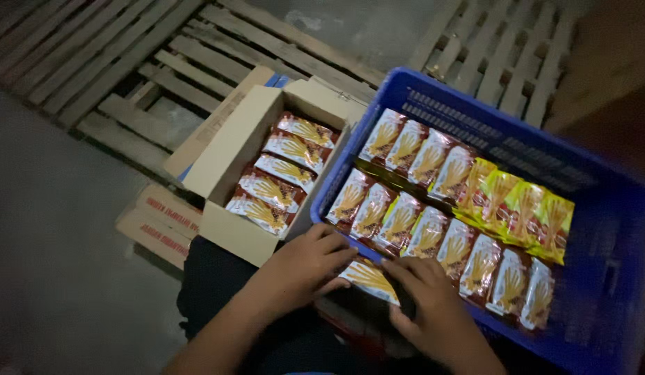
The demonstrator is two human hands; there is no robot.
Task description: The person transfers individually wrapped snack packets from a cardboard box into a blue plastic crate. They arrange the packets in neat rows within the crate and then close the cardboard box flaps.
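Note:
My left hand (307,264) and my right hand (428,302) both grip one flat snack packet (370,278), red and white with a picture of pale sticks, at the near rim of a blue plastic crate (614,229). The crate holds rows of the same red packets (420,232) standing side by side, with a few yellow packets (520,208) in the back row. An open cardboard box (229,149) to the left of the crate holds several more red packets (281,177) lying stacked.
Wooden pallets (114,62) lie on the grey concrete floor behind the box and the crate. A flattened printed carton (159,226) lies under the box's left side. My dark-clothed lap (211,285) is below the hands. The light is dim.

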